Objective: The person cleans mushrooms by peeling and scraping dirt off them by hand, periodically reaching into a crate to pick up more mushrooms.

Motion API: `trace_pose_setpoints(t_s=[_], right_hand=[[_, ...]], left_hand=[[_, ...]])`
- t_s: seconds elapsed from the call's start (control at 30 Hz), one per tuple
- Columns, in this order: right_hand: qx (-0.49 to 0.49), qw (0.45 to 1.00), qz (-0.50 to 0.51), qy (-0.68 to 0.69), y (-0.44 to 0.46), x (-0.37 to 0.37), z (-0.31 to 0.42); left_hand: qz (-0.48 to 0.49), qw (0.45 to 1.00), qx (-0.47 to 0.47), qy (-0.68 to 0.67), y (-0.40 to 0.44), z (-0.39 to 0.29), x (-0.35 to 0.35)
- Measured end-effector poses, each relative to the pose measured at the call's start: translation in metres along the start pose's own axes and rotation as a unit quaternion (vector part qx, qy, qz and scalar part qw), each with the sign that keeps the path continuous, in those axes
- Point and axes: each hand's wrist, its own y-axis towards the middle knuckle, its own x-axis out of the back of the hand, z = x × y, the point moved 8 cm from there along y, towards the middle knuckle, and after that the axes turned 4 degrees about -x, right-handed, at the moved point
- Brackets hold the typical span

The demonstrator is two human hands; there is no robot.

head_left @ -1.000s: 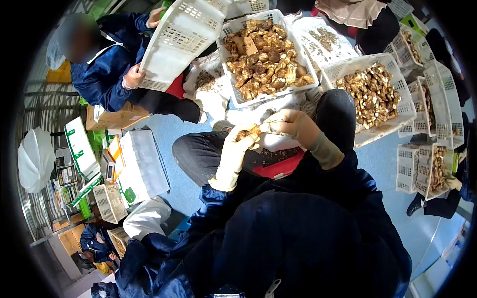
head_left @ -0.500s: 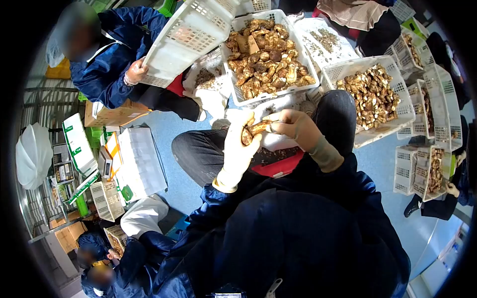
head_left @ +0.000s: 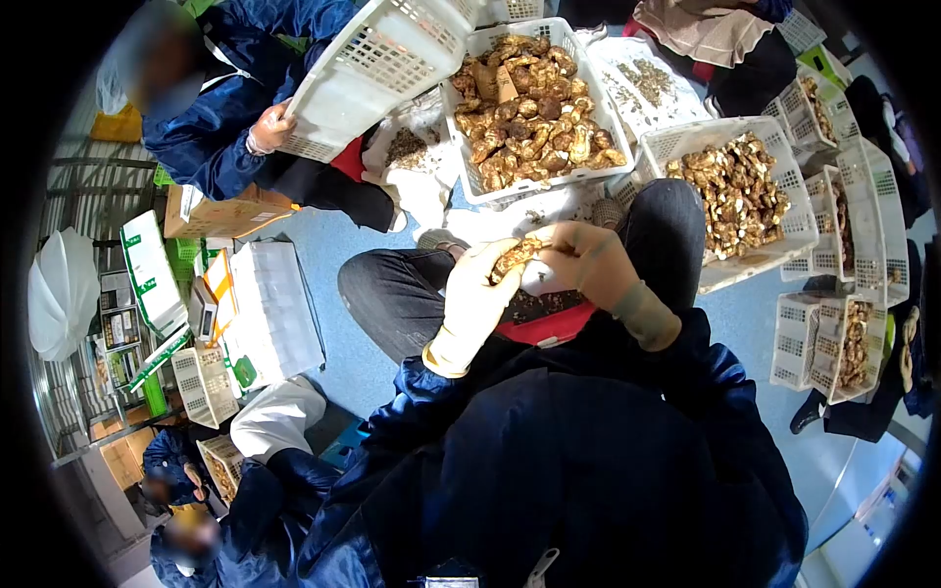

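Note:
My left hand [head_left: 474,306], in a pale glove, is closed around a brown, knobbly mushroom [head_left: 514,259] in front of my lap. From the other side my right hand [head_left: 594,267], also gloved, meets the mushroom's right end with curled fingertips. Whether these fingers pinch the mushroom itself or a small tool cannot be made out. Below both hands, dark crumbs lie on a surface between my knees, beside something red [head_left: 557,327]. Ahead stands a white crate [head_left: 627,157] filled with similar mushrooms, a piece of cardboard among them.
A second mushroom crate [head_left: 720,272] is beside my right knee. At upper left a co-worker's hand [head_left: 272,127] grips a tilted white crate [head_left: 368,73]. White cloths [head_left: 671,108] with debris lie ahead. Boxes [head_left: 279,314] stand left; more crates [head_left: 799,338] and people are at right.
The mushroom has turned in my left hand and shows more of its side. My right fingers have curled in closer to it. The view has shifted slightly.

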Motion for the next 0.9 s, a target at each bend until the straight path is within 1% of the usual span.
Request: trace_pose_setpoints(t_s=[0.07,0.17,0.2,0.27,0.37,0.4,0.43,0.47,0.5,0.53,0.6,0.63,0.7,0.73,0.77,0.8,0.83,0.87,0.9], right_hand=[[-0.082,0.996,0.006,0.041,0.002,0.008,-0.004],[-0.111,0.988,0.043,0.097,0.001,0.002,-0.011],[-0.077,0.995,0.038,0.054,0.001,0.002,-0.005],[-0.009,0.999,0.027,-0.033,-0.002,0.001,0.013],[-0.057,0.998,0.023,-0.017,0.002,0.002,0.001],[-0.099,0.992,0.027,0.078,0.004,0.004,-0.005],[-0.138,0.975,0.030,0.171,0.006,0.007,-0.007],[-0.176,0.948,0.035,0.261,0.007,0.008,-0.011],[-0.177,0.943,0.029,0.280,0.007,0.010,-0.016],[-0.154,0.959,0.032,0.237,0.007,0.009,-0.012],[-0.109,0.982,0.037,0.147,0.003,0.004,-0.002],[-0.114,0.982,0.043,0.148,0.004,-0.007,-0.025],[-0.130,0.980,0.032,0.145,0.004,-0.013,-0.030],[-0.138,0.979,0.028,0.144,0.004,-0.015,-0.033],[-0.132,0.982,0.009,0.136,0.006,-0.015,-0.036],[-0.146,0.979,0.019,0.141,0.005,-0.015,-0.038],[-0.160,0.976,0.030,0.145,0.005,-0.011,-0.026],[-0.175,0.972,0.040,0.149,0.003,-0.008,-0.020],[-0.147,0.976,0.060,0.152,0.004,-0.007,-0.014]], left_hand=[[-0.011,0.999,-0.026,0.019,-0.001,-0.007,0.002],[-0.033,0.993,-0.076,0.084,0.000,-0.018,0.007],[-0.040,0.988,-0.095,0.112,0.000,-0.021,0.008],[-0.042,0.986,-0.100,0.130,0.000,-0.021,0.006],[-0.042,0.982,-0.116,0.145,-0.002,-0.022,0.003],[-0.042,0.980,-0.123,0.149,-0.003,-0.022,0.003],[-0.036,0.999,-0.027,-0.013,-0.003,-0.003,0.001],[-0.031,0.982,0.070,-0.175,-0.008,0.018,-0.007],[-0.025,0.929,0.163,-0.331,-0.015,0.037,-0.020],[-0.019,0.891,0.176,-0.417,-0.013,0.047,-0.026],[-0.014,0.874,0.203,-0.442,-0.016,0.063,-0.033],[-0.034,0.913,0.171,-0.369,-0.014,0.060,-0.030],[-0.072,0.969,0.104,-0.214,-0.012,0.048,-0.028],[-0.068,0.997,0.036,-0.023,-0.008,0.031,-0.021],[-0.061,0.998,0.014,0.003,-0.008,0.021,-0.020],[-0.055,0.998,-0.008,0.029,-0.007,0.011,-0.019],[-0.031,0.987,0.051,-0.152,-0.007,0.025,-0.026],[-0.005,0.938,0.108,-0.328,-0.011,0.039,-0.034],[0.021,0.855,0.162,-0.493,-0.017,0.047,-0.042]])
